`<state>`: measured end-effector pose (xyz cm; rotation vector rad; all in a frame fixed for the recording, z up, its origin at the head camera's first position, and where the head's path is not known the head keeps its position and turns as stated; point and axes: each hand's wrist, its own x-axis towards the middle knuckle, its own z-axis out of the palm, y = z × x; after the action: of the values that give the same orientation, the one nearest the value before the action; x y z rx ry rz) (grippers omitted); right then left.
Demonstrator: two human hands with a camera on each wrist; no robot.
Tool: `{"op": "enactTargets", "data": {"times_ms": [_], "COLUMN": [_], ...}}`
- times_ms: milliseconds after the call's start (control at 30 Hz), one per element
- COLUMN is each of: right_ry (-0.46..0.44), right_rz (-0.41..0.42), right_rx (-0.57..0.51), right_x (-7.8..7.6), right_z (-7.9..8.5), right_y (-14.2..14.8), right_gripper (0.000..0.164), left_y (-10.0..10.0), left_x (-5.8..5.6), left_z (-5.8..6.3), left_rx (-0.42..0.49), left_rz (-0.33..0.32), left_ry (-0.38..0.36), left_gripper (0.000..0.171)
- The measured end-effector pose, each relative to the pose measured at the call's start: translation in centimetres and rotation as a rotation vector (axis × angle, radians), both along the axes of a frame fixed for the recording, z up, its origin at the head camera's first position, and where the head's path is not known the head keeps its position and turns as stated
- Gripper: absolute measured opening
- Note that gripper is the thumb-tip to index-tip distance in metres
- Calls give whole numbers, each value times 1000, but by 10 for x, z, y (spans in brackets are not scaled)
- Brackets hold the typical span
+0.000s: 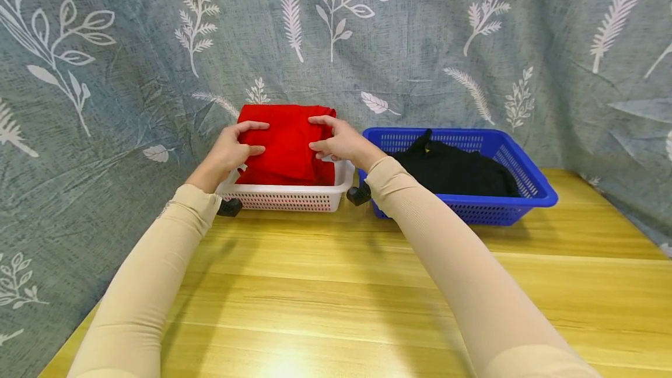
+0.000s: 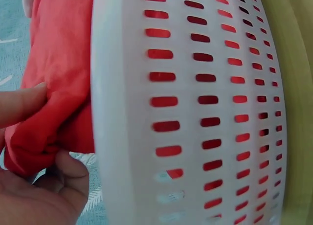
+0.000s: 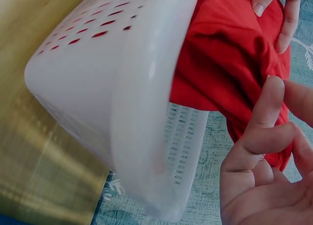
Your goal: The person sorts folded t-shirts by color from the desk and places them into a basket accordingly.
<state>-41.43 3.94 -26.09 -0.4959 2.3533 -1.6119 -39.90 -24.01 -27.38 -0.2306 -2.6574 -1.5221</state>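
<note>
A folded red cloth (image 1: 286, 142) lies in a white perforated plastic basket (image 1: 283, 189) and rises above its rim. My left hand (image 1: 226, 147) pinches the cloth at its left side, thumb on the near side. In the left wrist view, the fingers (image 2: 73, 173) curl around a bunched edge. At the opposite side, my right hand (image 1: 343, 142) holds the cloth between thumb and fingers. Its curled fingers (image 3: 266, 142) show against the cloth's loose folds in the right wrist view. More red fabric shows through the basket's slots.
Right of the white basket stands a blue perforated basket (image 1: 543, 194) with black cloth (image 1: 462, 171) inside. Both baskets stand on a wooden table (image 1: 294, 284), close to a grey-blue leaf-patterned curtain (image 1: 420, 34). My right forearm passes in front of the blue basket's left part.
</note>
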Motion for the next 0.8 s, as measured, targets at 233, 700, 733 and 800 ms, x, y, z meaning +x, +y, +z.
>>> {"op": "enactTargets", "data": {"times_ms": [233,700,733,800], "right_ry": [-30,-9,-4,9], "right_rz": [6,-25,-22,-14], "right_rx": [39,270,273,284], "right_x": [1,7,7,8], "right_z": [-5,-6,-6,-8], "right_y": [0,15,18,23], "right_gripper": [64,60,59,57], "left_y": [-7,-19,-19,-18], "left_x": [2,18,19,22], "left_z": [-4,-6,-6,-7], "left_rx": [-20,-291,-288,-282], "left_rz": [-28,4,-4,-22], "left_ry": [-74,-132,-133,-133], "left_gripper": [58,50,50,50]}}
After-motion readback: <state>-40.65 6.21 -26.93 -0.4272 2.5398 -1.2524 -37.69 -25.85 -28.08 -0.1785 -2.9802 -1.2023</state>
